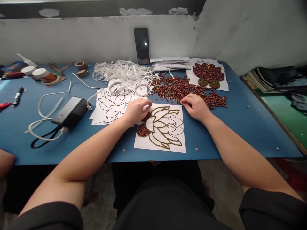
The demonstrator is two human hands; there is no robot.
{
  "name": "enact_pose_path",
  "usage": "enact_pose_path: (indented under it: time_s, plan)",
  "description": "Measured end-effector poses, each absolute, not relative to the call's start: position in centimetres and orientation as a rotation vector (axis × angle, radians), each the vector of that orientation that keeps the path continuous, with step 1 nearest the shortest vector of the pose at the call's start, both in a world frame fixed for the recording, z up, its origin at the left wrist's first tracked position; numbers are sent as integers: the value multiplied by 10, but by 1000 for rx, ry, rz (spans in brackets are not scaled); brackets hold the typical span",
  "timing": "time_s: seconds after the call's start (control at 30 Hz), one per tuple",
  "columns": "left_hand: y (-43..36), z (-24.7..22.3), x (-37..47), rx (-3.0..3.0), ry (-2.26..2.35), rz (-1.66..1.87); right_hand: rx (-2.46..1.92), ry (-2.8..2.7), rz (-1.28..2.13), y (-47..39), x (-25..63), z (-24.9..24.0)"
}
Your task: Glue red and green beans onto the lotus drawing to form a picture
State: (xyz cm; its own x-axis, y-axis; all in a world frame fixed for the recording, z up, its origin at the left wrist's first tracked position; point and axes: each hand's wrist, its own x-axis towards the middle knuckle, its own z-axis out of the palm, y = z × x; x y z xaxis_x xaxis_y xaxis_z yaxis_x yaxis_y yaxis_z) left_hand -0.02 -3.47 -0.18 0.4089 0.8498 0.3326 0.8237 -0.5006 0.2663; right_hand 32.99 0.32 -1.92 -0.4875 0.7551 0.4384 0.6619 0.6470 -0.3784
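A white sheet with a lotus drawing (160, 145) lies in front of me, its petals outlined in green beans and its lower leaf shape filled with red beans. My left hand (137, 111) rests at the sheet's upper left corner, fingers loosely bent and thumb a little apart, holding nothing visible. Close to the sheet's upper right corner is my right hand (197, 108), thumb and fingertips pinched together at the near edge of a pile of mixed red and green beans (172, 88). Whatever is between those fingertips is too small to make out.
Printed lotus sheets (112, 105) lie left, below paper strips (120, 72). A bean-covered lotus picture (208, 75) lies back right. A phone (142, 46) leans on the wall. A power bank (70, 111) with cables, glue bottles (44, 75) and a marker (18, 96) are left.
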Motion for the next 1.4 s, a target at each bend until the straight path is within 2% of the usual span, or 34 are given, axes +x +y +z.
enact_pose_path:
  time_s: [0.23,0.53,0.97,1.4]
  plan:
    - [1,5,27,2537,1722,407,-1097,-2322,209,6,329,-24]
    - [36,6,58,2673,1786,331,-1092,-2301,239,7,331,-25]
    - [33,0,51,2515,1754,565,-1075,-2301,282,7,329,-24]
    - [34,-4,48,2548,1825,518,-1118,-2313,331,7,330,-23]
